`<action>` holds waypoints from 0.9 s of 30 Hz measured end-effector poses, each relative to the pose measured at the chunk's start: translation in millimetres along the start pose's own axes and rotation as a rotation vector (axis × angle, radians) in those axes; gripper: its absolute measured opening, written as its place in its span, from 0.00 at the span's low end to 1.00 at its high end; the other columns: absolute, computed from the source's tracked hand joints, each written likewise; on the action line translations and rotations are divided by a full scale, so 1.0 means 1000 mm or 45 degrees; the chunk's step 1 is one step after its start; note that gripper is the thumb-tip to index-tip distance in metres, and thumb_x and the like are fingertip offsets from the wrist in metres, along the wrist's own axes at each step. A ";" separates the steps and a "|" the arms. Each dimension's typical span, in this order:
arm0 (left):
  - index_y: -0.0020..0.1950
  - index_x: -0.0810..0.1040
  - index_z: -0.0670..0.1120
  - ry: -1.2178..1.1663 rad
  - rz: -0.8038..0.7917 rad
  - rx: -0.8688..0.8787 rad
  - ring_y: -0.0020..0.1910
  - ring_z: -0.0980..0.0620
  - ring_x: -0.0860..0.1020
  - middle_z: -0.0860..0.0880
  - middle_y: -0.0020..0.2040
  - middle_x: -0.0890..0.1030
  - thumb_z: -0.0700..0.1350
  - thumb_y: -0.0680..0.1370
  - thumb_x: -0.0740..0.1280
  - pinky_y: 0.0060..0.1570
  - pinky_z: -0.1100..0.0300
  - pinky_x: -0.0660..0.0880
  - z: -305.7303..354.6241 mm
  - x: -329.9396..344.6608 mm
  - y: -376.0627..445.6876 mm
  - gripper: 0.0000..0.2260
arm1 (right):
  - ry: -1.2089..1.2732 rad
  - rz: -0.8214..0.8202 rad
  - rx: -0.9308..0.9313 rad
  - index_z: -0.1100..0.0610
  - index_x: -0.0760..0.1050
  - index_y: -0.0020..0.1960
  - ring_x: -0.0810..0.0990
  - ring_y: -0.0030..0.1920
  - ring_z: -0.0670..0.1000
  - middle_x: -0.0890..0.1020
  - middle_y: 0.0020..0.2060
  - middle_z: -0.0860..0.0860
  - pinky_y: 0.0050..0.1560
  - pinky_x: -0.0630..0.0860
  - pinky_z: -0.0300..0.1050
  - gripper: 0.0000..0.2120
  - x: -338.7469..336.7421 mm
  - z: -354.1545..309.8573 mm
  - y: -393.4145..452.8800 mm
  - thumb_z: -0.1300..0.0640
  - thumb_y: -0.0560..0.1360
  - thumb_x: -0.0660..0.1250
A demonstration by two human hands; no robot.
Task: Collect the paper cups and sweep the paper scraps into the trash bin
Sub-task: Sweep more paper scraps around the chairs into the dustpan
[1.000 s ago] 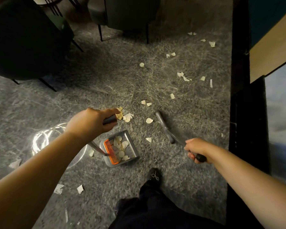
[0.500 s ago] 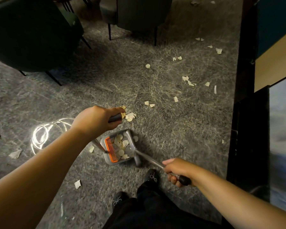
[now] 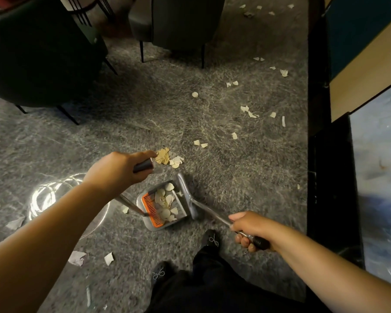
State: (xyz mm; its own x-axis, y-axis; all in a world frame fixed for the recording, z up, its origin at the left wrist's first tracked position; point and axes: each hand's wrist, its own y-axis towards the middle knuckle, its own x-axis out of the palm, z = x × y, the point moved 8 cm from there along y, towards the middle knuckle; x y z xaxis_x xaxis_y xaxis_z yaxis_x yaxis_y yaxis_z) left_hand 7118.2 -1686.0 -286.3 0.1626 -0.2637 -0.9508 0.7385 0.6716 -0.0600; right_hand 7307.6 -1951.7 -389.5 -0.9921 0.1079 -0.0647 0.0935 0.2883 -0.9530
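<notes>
Landmark: the grey dustpan (image 3: 161, 205) stands on the grey carpet (image 3: 145, 114), just ahead of your shoes.
Left hand: your left hand (image 3: 116, 169) is curled round the dark grip of the dustpan handle (image 3: 142, 166), above and to the left of the pan.
Right hand: your right hand (image 3: 250, 229) grips the broom handle (image 3: 209, 211) near its black end, to the right of the dustpan and nearer you.
Broom head: the broom head (image 3: 186, 195) lies against the dustpan's open right edge.
Scraps collected: pale paper scraps (image 3: 165, 201) lie inside the dustpan beside its orange comb (image 3: 151, 210).
Scraps left: a crumpled tan scrap (image 3: 163, 155) and white pieces lie just beyond the dustpan; loose scraps (image 3: 248, 112) are scattered well beyond it to the right, and others sit to its left nearer you.
Chairs: dark chairs (image 3: 38, 53) stand far beyond the dustpan.
Writing: no brand, label or lettering can be read on any item.
</notes>
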 end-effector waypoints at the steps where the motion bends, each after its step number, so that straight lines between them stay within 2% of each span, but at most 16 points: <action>1: 0.68 0.73 0.59 -0.007 -0.006 0.011 0.31 0.52 0.79 0.52 0.35 0.82 0.56 0.76 0.69 0.35 0.57 0.78 -0.002 -0.003 -0.004 0.21 | 0.020 0.023 -0.007 0.50 0.61 0.74 0.67 0.20 0.43 0.72 0.26 0.51 0.20 0.63 0.33 0.23 0.003 0.001 -0.002 0.62 0.80 0.56; 6: 0.68 0.74 0.60 -0.038 -0.045 0.098 0.33 0.53 0.80 0.52 0.37 0.82 0.55 0.75 0.69 0.38 0.56 0.78 -0.013 -0.019 -0.022 0.20 | 0.114 0.097 -0.040 0.51 0.62 0.73 0.67 0.20 0.44 0.72 0.26 0.51 0.20 0.62 0.34 0.23 0.020 0.003 -0.012 0.63 0.80 0.56; 13: 0.68 0.72 0.62 -0.014 -0.097 0.159 0.35 0.53 0.79 0.53 0.39 0.82 0.56 0.75 0.69 0.39 0.57 0.78 -0.036 -0.025 -0.041 0.21 | 0.175 0.191 -0.046 0.52 0.61 0.74 0.67 0.18 0.44 0.72 0.21 0.50 0.20 0.63 0.33 0.24 0.047 0.012 -0.006 0.64 0.79 0.56; 18: 0.69 0.72 0.60 -0.008 -0.166 0.190 0.38 0.53 0.79 0.53 0.42 0.82 0.55 0.76 0.68 0.41 0.56 0.78 -0.050 -0.014 -0.052 0.21 | 0.124 0.223 -0.021 0.53 0.61 0.74 0.68 0.19 0.45 0.72 0.24 0.52 0.20 0.64 0.33 0.24 0.073 0.020 0.009 0.64 0.79 0.56; 22: 0.68 0.73 0.60 0.030 -0.127 0.178 0.35 0.52 0.77 0.51 0.39 0.81 0.55 0.76 0.68 0.37 0.59 0.75 -0.066 -0.010 -0.056 0.20 | 0.140 0.182 0.028 0.53 0.62 0.73 0.67 0.19 0.45 0.71 0.23 0.51 0.21 0.62 0.33 0.22 0.101 0.028 0.020 0.63 0.79 0.56; 27: 0.68 0.73 0.60 0.026 -0.103 0.159 0.38 0.48 0.80 0.50 0.42 0.83 0.57 0.76 0.68 0.37 0.58 0.76 -0.075 -0.009 -0.056 0.20 | 0.227 0.067 0.058 0.52 0.62 0.73 0.66 0.19 0.44 0.71 0.23 0.51 0.21 0.60 0.33 0.23 0.142 0.032 0.027 0.63 0.80 0.55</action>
State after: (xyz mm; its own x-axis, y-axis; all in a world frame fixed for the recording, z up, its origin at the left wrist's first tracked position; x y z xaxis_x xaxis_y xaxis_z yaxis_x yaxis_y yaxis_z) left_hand 7026.1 -1668.8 -297.2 0.0864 -0.2984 -0.9505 0.8248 0.5566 -0.0998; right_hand 7166.8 -1958.8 -433.8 -0.9550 0.2895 -0.0648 0.1366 0.2352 -0.9623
